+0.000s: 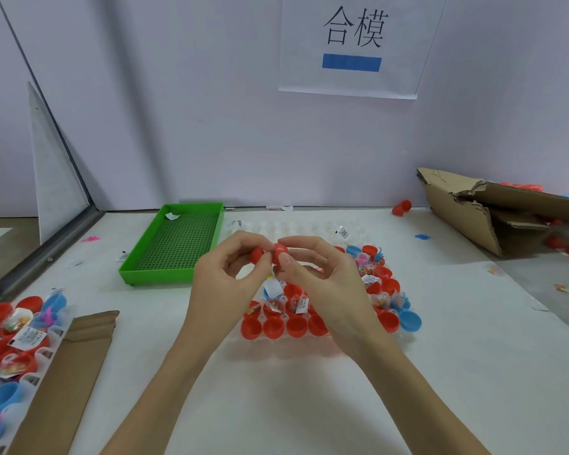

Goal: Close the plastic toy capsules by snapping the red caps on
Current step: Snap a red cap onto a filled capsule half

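On the far left of the table (pixel 165 382), a clear tray (pixel 30 382) of red and blue capsule halves with bagged toys sits within reach, probably as the next batch. A green bin (pixel 135 270) stands empty further back, likely meant to take closed capsules.

In the middle, both hands are raised above the work tray (pixel 404 339). The left hand (pixel 224 284) pinches a red cap (pixel 256 254) between thumb and fingertips, turned toward the other piece. The right hand (pixel 316 277) pinches a second red piece (pixel 280 252) just beside the first, the two nearly touching; whether this is another cap or a capsule body I cannot tell. Holding them at fingertip level suggests the rims are being lined up before pressing together.

Below the hands, the work tray holds rows of red halves (pixel 273 326), some with toy packets (pixel 301 305) inside, still uncapped. At right, a torn cardboard box (pixel 506 205) holds spare caps.
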The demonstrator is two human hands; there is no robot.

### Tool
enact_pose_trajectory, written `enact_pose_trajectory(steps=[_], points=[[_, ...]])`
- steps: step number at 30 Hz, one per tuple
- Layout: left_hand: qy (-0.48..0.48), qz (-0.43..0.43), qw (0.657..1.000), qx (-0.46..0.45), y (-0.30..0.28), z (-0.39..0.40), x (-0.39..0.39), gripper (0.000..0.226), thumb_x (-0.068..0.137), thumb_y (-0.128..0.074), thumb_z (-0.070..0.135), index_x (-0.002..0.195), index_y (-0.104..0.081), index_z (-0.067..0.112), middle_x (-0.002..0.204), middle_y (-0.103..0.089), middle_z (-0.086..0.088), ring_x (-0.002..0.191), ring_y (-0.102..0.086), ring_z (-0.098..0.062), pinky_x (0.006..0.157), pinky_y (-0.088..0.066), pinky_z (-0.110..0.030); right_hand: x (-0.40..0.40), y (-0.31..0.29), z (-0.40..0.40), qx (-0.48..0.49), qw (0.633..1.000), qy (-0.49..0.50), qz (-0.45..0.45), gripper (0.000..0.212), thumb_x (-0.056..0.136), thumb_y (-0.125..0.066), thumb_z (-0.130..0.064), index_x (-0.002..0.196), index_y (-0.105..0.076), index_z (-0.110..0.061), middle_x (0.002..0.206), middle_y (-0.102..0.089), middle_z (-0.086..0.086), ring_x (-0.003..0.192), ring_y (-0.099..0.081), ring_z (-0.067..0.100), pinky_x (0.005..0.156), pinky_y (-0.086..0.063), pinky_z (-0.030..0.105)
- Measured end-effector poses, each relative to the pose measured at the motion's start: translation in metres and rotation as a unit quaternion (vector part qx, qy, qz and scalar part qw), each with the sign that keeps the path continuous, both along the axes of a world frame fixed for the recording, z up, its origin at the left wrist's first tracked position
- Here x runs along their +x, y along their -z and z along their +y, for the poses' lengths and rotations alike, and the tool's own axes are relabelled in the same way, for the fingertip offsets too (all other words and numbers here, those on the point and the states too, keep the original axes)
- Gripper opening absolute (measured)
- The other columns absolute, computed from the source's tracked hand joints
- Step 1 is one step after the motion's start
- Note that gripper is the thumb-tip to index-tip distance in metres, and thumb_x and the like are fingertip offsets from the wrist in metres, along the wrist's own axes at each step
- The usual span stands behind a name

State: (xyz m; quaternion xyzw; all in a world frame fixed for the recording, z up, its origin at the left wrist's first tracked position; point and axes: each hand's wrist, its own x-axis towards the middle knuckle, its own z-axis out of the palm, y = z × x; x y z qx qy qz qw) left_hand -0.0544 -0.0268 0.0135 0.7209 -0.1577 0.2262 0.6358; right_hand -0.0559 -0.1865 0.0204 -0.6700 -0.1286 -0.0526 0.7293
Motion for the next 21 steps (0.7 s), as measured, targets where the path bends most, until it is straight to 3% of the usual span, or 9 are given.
enact_pose_trajectory(steps=[6,11,14,16,21], points=[[0.019,0.059,0.991,-0.119,-0.0019,-0.0059,-0.0021,0.02,0.089,-0.077,0.0,0.108,-0.072,0.005,0.099,-0.079,-0.005,0.098,-0.076,-0.016,0.083,-0.056,-0.015,-0.0004,0.0014,0.0004,0.019,1.0,0.005,-0.011,0.017,0.095,-0.073,-0.025,0.112,-0.073,-0.026,0.101,-0.078,-0.006,0.094,-0.076,0.013,0.078,-0.058,0.018],[0.069,0.04,0.994,-0.076,0.0007,-0.0045,-0.0025,0.018,0.097,-0.07,0.007,0.113,-0.078,0.012,0.109,-0.079,0.001,0.109,-0.073,-0.013,0.091,-0.054,-0.016,0.0018,0.0009,-0.0037,0.012,0.999,0.03,-0.022,0.015,0.095,-0.072,-0.029,0.109,-0.074,-0.029,0.103,-0.078,-0.008,0.099,-0.075,0.01,0.086,-0.06,0.022],[0.09,0.021,0.994,-0.066,0.0019,-0.0052,-0.0011,0.027,0.095,-0.069,-0.003,0.119,-0.075,0.009,0.115,-0.078,0.002,0.116,-0.071,-0.013,0.096,-0.053,-0.016,0.0027,-0.0004,-0.0055,0.006,0.999,0.039,-0.035,0.013,0.094,-0.072,-0.031,0.106,-0.075,-0.035,0.1,-0.077,-0.014,0.1,-0.072,0.004,0.078,-0.055,0.011],[0.083,0.013,0.995,-0.053,0.0039,-0.0051,0.0004,0.028,0.095,-0.07,-0.004,0.119,-0.075,0.01,0.114,-0.078,0.002,0.115,-0.071,-0.014,0.095,-0.054,-0.018,0.0031,-0.001,-0.0065,0.001,0.999,0.039,-0.038,0.013,0.094,-0.072,-0.031,0.105,-0.074,-0.036,0.098,-0.077,-0.016,0.099,-0.072,-0.001,0.074,-0.052,0.006],[0.035,-0.03,0.997,0.059,0.0059,-0.0029,0.0016,0.02,0.096,-0.068,0.016,0.115,-0.067,0.023,0.112,-0.07,0.009,0.109,-0.069,-0.021,0.085,-0.057,-0.022,0.0031,0.0005,-0.0053,-0.012,0.999,0.025,-0.04,0.016,0.097,-0.069,-0.026,0.113,-0.074,-0.03,0.103,-0.077,-0.012,0.103,-0.071,0.004,0.08,-0.054,0.011]])
